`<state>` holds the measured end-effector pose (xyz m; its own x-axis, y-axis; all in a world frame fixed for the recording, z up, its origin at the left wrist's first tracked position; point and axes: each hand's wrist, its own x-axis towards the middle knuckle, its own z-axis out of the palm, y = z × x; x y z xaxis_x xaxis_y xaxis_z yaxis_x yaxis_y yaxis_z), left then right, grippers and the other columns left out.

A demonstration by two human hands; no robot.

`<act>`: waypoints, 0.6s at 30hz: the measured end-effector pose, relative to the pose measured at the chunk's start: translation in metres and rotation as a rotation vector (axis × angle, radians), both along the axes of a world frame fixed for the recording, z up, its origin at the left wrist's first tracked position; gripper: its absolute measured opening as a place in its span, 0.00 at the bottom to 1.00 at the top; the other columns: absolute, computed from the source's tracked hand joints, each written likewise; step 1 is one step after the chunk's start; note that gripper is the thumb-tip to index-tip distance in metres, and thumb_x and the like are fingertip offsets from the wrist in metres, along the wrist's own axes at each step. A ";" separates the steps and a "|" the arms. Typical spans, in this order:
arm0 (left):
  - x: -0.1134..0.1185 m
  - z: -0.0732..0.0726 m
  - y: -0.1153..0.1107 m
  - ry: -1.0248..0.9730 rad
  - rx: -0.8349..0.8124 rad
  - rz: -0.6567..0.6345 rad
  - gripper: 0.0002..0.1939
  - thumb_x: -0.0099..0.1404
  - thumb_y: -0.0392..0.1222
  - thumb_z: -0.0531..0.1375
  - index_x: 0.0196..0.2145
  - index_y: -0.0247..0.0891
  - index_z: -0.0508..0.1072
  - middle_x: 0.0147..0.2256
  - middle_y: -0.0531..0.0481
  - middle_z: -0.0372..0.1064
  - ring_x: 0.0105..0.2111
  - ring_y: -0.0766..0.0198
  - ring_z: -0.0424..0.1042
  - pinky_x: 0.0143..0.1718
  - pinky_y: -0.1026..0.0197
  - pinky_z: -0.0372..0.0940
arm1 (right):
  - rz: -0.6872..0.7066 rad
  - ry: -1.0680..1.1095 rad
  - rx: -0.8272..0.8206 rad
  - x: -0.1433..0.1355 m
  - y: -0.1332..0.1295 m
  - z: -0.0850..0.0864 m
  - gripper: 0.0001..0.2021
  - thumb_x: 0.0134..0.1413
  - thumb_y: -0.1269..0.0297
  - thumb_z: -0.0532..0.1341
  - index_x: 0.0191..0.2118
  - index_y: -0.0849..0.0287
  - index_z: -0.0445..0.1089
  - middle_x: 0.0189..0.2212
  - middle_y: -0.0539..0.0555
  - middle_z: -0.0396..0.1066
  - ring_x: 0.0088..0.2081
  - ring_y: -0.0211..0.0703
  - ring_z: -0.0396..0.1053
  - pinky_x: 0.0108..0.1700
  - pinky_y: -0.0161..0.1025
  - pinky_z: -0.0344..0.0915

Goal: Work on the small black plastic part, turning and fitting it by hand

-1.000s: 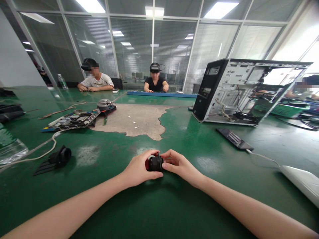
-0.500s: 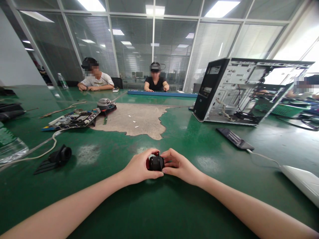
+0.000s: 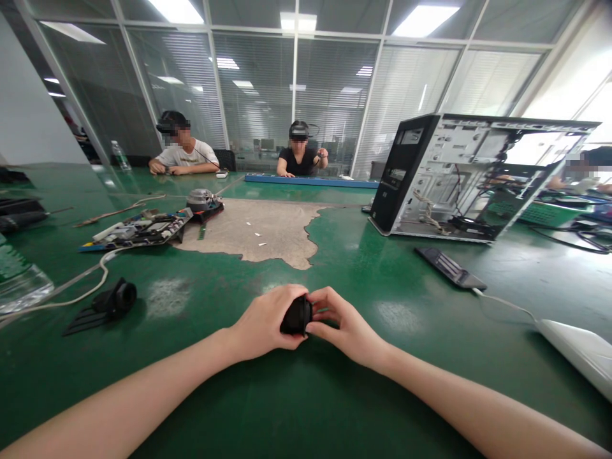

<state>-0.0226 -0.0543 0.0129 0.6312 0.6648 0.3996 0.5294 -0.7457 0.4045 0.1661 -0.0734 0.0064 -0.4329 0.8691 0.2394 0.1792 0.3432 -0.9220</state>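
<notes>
Between my two hands, just above the green table [image 3: 306,408], is a small black round-bodied part [image 3: 296,315] with a flange at its right side; its exact kind does not show. My left hand [image 3: 265,319] wraps round its left side, thumb below and fingers over the far side. From the right, my right hand [image 3: 342,322] pinches the flanged edge with thumb and fingertips. A black bracket-like piece with a round opening [image 3: 112,303] lies on the table to the left of my left hand.
An open computer case [image 3: 430,178] stands at right, with a black phone-like device [image 3: 449,268] and cabled white box [image 3: 578,350] nearer. At left are a circuit board [image 3: 138,229], a fan cooler [image 3: 204,201] and a bottle [image 3: 21,274]. Co-workers sit across the table.
The black part has turned in my hands, so its left end sits deeper under my left fingers. Across the table, the middle person has raised a hand.
</notes>
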 end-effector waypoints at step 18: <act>-0.003 -0.008 0.007 0.065 0.171 -0.012 0.30 0.50 0.39 0.58 0.50 0.43 0.50 0.49 0.45 0.56 0.47 0.56 0.61 0.43 0.54 0.62 | 0.045 -0.006 -0.052 -0.004 0.000 0.002 0.12 0.50 0.62 0.58 0.41 0.56 0.59 0.36 0.51 0.64 0.38 0.38 0.66 0.40 0.38 0.65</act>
